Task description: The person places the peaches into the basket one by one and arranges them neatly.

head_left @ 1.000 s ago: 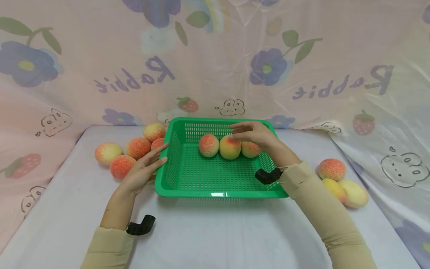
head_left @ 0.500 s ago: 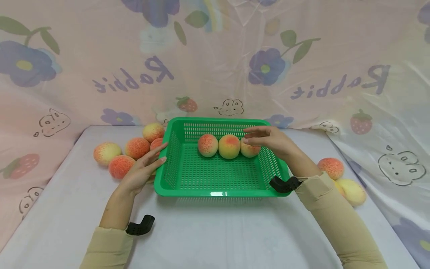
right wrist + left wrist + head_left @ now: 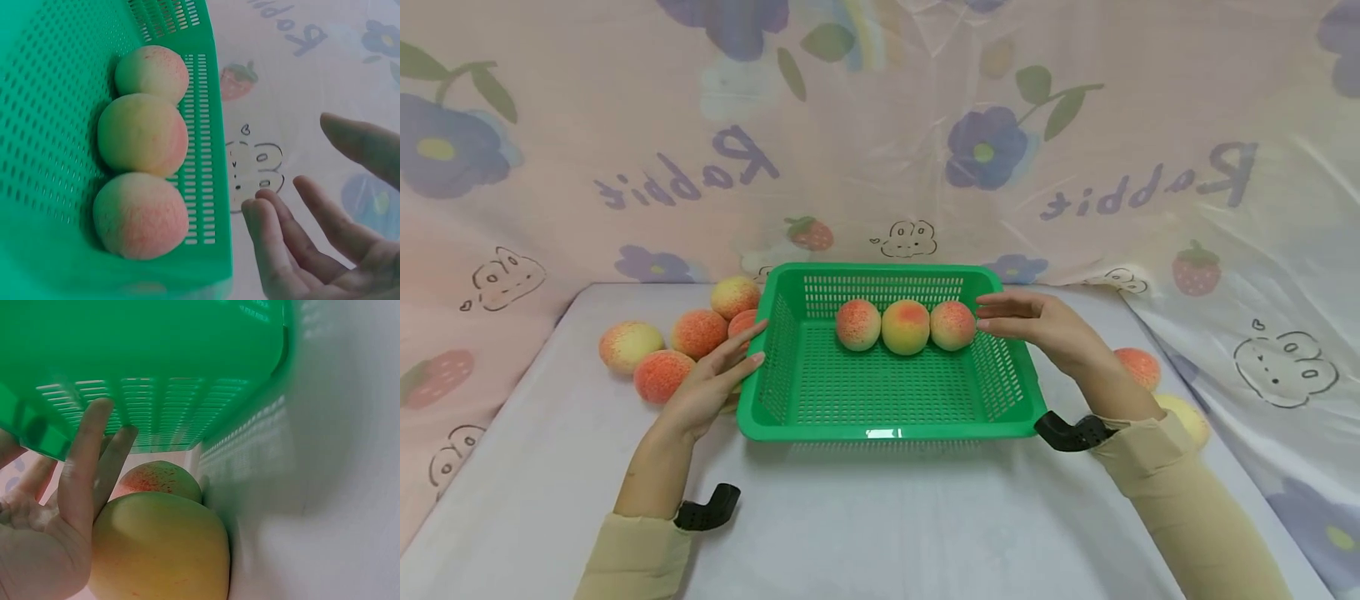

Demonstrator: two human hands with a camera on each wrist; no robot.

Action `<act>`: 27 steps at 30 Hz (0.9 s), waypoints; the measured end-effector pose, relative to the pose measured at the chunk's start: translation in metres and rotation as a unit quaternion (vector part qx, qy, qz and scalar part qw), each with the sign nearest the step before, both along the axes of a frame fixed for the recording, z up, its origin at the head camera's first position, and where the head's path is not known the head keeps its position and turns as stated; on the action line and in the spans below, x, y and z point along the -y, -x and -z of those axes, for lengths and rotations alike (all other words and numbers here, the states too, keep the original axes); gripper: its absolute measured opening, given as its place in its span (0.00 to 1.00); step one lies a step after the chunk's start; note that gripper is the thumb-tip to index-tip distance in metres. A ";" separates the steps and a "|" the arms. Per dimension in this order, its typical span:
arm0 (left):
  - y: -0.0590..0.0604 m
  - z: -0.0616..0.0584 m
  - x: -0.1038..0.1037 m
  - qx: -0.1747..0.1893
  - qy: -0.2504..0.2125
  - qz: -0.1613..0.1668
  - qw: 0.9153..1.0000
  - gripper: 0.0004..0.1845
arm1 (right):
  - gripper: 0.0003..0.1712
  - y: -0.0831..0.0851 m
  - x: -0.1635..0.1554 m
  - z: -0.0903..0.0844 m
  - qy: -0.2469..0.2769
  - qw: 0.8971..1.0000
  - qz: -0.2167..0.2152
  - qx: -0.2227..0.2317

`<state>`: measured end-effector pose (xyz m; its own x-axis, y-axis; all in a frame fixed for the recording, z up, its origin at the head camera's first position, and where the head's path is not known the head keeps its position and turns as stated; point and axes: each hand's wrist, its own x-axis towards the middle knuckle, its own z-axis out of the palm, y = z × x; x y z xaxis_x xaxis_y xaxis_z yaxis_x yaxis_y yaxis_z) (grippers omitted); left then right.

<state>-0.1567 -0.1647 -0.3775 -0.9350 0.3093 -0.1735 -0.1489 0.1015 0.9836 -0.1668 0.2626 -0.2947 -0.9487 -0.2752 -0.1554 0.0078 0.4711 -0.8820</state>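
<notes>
A green plastic basket (image 3: pixel 880 432) with slotted walls holds three peaches in a row along its far side: a left peach (image 3: pixel 857 325), a yellower middle peach (image 3: pixel 906 327) and a right peach (image 3: pixel 952 326). My left hand (image 3: pixel 703 387) rests at the basket's left edge, its fairly straight fingers (image 3: pixel 84 469) against the outer wall. Close under them in the left wrist view sits a yellow peach (image 3: pixel 162 550). My right hand (image 3: pixel 1045 327) holds nothing; its fingers are extended over the right rim, near the right peach. In the right wrist view, they are apart from the peaches.
Left of the basket lie several loose peaches, among them a red peach (image 3: pixel 664 376) and a pale peach (image 3: pixel 631 347). On the right, a reddish peach (image 3: pixel 1138 367) and a yellow peach (image 3: pixel 1183 419) are partly behind my right arm. A patterned cloth (image 3: pixel 865 133) hangs behind the white table.
My right hand has moved right, from above the middle peach to the right rim, uncovering the right peach. My left hand stays at the basket's left edge. The view has shifted slightly.
</notes>
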 end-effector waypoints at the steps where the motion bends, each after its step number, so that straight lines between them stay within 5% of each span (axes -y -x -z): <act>1: 0.000 0.000 0.001 -0.001 0.000 0.000 1.000 0.32 | 0.30 -0.001 -0.002 0.001 0.001 1.000 0.005 0.001; 17: -0.001 0.000 0.001 -0.005 0.004 0.003 1.000 0.33 | 0.33 -0.029 -0.029 0.015 -0.013 0.996 0.086 -0.007; 27: 0.000 -0.001 0.000 -0.012 0.007 0.003 1.000 0.33 | 0.20 -0.050 -0.058 0.026 0.048 0.988 0.150 0.005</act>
<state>-0.1564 -0.1645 -0.3761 -0.9368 0.3132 -0.1557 -0.1253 0.1152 0.9854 -0.1166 0.3207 -0.3205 -0.9884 0.0036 -0.1518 0.1429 0.3602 -0.9219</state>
